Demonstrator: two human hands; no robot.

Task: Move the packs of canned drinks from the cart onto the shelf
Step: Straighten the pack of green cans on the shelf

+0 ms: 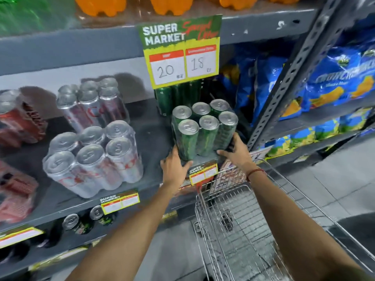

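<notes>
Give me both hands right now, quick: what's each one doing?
Left hand: closed on the lower left of the green can pack.
Right hand: closed on the same pack's lower right.

- One green six-pack (205, 128) at centre frame, six can tops showing.
- Two silver six-packs: one at lower left (91, 161), one behind it (93, 104).
- Two hands: left hand (174, 167), right hand (237, 153).
- One wire cart (243, 220) at lower right.
- One hanging price sign (181, 51) at upper centre, with two price boxes.
</notes>
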